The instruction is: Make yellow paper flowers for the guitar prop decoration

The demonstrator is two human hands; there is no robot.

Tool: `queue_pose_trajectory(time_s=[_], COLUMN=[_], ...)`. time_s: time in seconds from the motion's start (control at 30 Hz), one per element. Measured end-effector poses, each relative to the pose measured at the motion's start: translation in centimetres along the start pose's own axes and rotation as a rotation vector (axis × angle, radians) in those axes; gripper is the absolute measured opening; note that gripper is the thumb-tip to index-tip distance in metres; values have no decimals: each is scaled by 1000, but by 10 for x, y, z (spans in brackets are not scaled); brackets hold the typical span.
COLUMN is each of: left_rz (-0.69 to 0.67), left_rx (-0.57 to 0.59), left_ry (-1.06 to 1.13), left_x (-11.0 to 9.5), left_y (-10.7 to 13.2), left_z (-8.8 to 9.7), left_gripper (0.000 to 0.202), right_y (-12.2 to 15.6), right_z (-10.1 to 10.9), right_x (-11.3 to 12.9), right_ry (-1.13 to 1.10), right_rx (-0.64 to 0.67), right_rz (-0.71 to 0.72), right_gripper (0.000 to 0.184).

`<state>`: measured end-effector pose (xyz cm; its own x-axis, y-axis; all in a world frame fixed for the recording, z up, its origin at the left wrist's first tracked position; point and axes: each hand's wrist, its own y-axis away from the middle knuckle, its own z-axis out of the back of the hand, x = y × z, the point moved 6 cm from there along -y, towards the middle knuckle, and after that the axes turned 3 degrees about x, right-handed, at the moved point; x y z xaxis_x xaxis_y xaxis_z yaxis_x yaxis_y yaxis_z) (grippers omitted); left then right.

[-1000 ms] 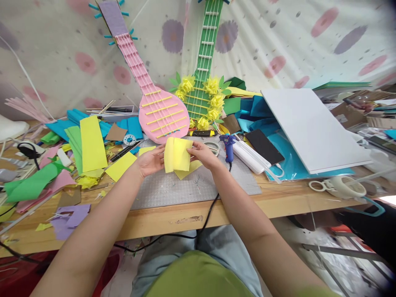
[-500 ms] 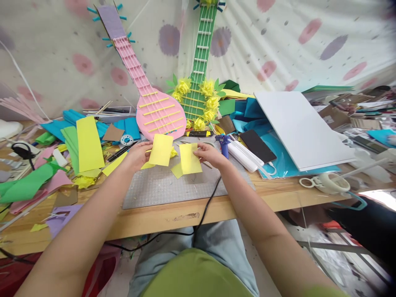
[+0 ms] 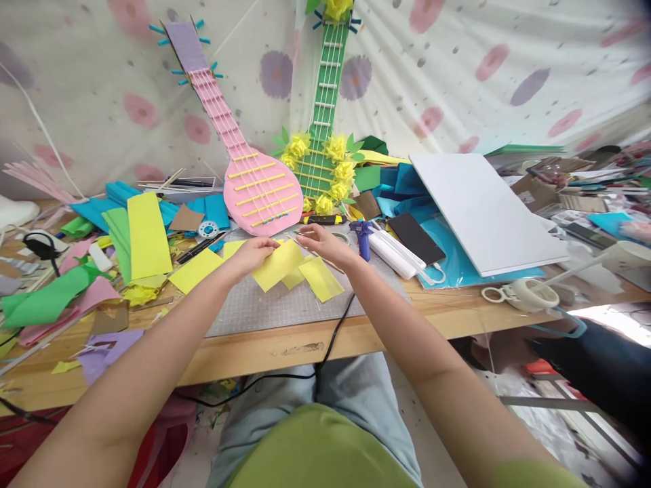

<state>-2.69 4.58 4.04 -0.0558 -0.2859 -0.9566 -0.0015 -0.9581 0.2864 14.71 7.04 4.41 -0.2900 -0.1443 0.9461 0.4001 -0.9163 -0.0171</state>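
My left hand (image 3: 258, 253) is closed on the edge of a yellow paper piece (image 3: 279, 268), tilted over the grey cutting mat (image 3: 244, 305). To its right, my right hand (image 3: 324, 245) is held low over the mat, fingers stretched leftward and apart, with no paper in them. A small thin object lies by its fingertips, too unclear to name. Below this hand, a loose yellow paper rectangle (image 3: 322, 278) rests on the mat. Another yellow piece is partly hidden between the two.
A pink paper lute (image 3: 262, 190) and a green one with yellow flowers (image 3: 315, 173) lean at the back. A blue glue gun (image 3: 363, 238), white board (image 3: 488, 210) and black cable (image 3: 338, 339) are on the right. Coloured paper scraps (image 3: 150, 234) crowd the left.
My right hand has let go of its yellow paper, which now lies on the mat, and has moved slightly left. The left hand's paper has shifted right and lower, tilting.
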Motion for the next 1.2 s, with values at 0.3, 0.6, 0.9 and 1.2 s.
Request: queue_pose_trajectory(time_s=[0.3, 0.6, 0.9, 1.2], left_rz=[-42, -58, -78, -67], left_rx=[126, -188, -343, -309], left_ry=[396, 735, 653, 634], left_x=[1, 40, 36, 34], left_y=[6, 3, 1, 3], left_z=[3, -29, 22, 37], left_gripper=[31, 23, 15, 8], right_y=[-16, -18, -20, -27], right_z=[-23, -40, 29, 30], right_x=[-20, -19, -31, -33], right_ry=[-673, -593, 975, 1052], right_rx=[-72, -315, -247, -174], right_rz=[-165, -135, -177, -182], right_gripper=[11, 8, 33, 29])
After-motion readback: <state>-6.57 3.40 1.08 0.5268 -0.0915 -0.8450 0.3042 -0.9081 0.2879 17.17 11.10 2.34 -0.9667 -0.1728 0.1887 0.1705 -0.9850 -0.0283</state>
